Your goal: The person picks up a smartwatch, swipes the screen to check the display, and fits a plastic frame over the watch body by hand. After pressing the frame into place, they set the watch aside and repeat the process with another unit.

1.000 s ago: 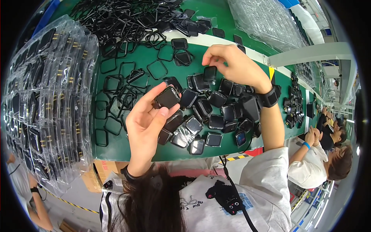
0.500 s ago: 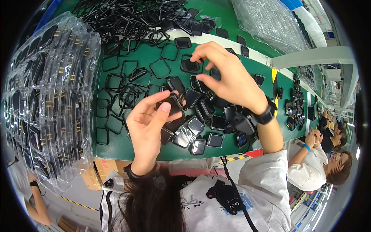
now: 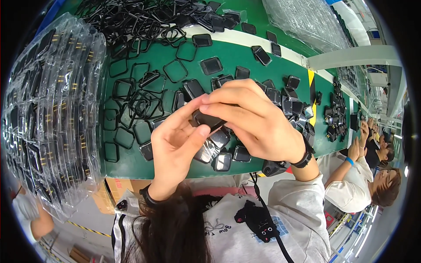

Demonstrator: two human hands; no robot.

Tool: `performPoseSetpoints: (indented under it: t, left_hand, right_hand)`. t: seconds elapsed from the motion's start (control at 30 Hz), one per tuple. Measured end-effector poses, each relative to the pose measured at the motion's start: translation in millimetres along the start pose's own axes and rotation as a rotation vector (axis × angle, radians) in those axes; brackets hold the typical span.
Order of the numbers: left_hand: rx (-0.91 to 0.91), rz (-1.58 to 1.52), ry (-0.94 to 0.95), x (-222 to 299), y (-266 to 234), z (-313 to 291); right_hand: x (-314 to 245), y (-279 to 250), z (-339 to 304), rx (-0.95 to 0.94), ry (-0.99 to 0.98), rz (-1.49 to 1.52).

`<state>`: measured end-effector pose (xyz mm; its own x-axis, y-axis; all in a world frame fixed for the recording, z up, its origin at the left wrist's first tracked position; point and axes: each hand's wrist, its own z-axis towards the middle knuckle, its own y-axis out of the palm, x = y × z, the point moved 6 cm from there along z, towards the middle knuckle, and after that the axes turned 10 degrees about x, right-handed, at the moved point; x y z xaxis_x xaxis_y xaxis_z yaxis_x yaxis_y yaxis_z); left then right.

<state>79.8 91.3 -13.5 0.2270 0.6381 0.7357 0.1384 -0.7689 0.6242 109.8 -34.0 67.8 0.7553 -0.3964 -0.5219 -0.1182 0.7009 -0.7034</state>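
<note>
In front of me my left hand (image 3: 173,138) grips a dark smartwatch case (image 3: 210,121), thumb below and fingers behind it. My right hand (image 3: 263,120) closes over the same case from above and the right; its fingertips meet those of the left. Those fingers hide the case's top and right side, and whether a frame sits on it cannot be seen. Just beyond the hands lies a dark rectangular panel (image 3: 212,65). Several similar watch cases (image 3: 193,90) lie around and under the hands, some in clear film. Thin black square frames (image 3: 175,71) are scattered to the left.
Stacked clear plastic trays (image 3: 57,118) of watch parts stand at the left edge. A heap of black frames (image 3: 144,19) covers the far left. More clear trays (image 3: 307,26) lie far right, near a grey post (image 3: 355,56). Co-workers (image 3: 351,188) sit on the right.
My right hand has come back toward me and down onto the case in my left hand. The dark panel it was reaching at now shows without the black frame around it.
</note>
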Motion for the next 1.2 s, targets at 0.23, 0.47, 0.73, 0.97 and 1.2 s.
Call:
performPoseSetpoints:
  t: [0.23, 0.47, 0.73, 0.97, 1.2]
  left_hand:
    - [-0.061, 0.074, 0.081, 0.2, 3.0, -4.9]
    - [-0.127, 0.070, 0.077, -7.5, 1.2, -1.5]
    - [-0.031, 0.017, 0.045, -3.3, -6.5, 2.8]
    - [0.014, 0.027, 0.043, -4.4, -3.6, 4.6]
    - [0.056, -0.219, 0.068, -0.6, 21.8, 0.2]
  right_hand:
    - [25.1, 1.3, -16.3, 0.047, 0.459, 0.455]
    - [45.1, 4.7, -26.3, 0.015, 0.802, 0.763]
    - [109.4, -14.3, -21.1, -0.185, 0.408, -0.314]
    - [89.4, -18.4, -15.1, -0.013, 0.400, -0.321]
    - [-12.8, -21.4, -9.7, 0.117, 0.245, -0.167]
